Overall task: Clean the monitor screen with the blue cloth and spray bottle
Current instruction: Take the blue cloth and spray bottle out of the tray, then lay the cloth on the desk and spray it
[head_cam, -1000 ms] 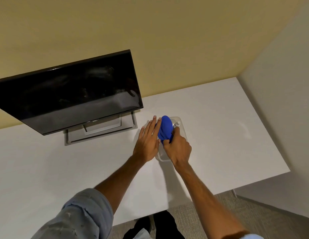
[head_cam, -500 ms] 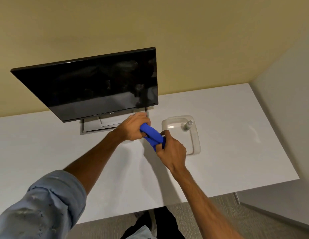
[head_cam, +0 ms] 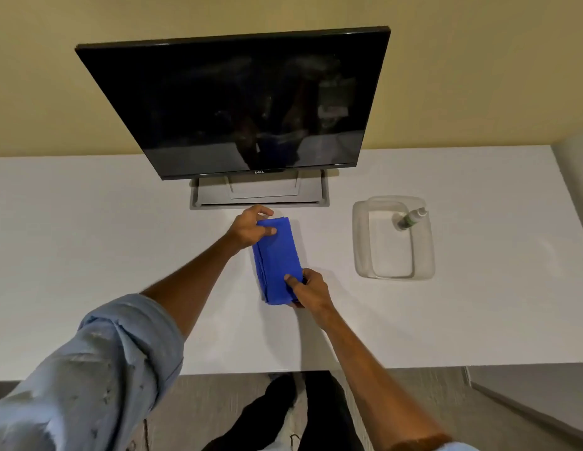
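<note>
**Holding the folded blue cloth (head_cam: 277,255) at both ends, right in front of the monitor**

So the left grip (head_cam: 251,227) has its fingers curled round the far short end of the cloth, pinching it with one digit laid across the top. The right grip (head_cam: 311,289) pinches the near end, with the thumb pressed on the top face and the other fingers tucked underneath. Between the two grips the cloth runs as a long flat strip, several layers thick going by its left edge. Honestly can't tell if it's lying on the white table (head_cam: 88,239) or held just off it.

Just beyond the left grip sits the grey rectangular monitor base (head_cam: 261,193). Above that is the flat black monitor screen (head_cam: 241,102), dark with faint reflections in it.

Off to the right of both grips, well apart from the cloth, a clear plastic rectangular tray (head_cam: 361,242) sits on the table. The small white-topped spray bottle (head_cam: 410,219) stands in the tray's far right corner, and neither grip is touching it.

Both forearms are bare, and the left one comes out of a rolled-up light blue sleeve (head_cam: 104,369).
</note>
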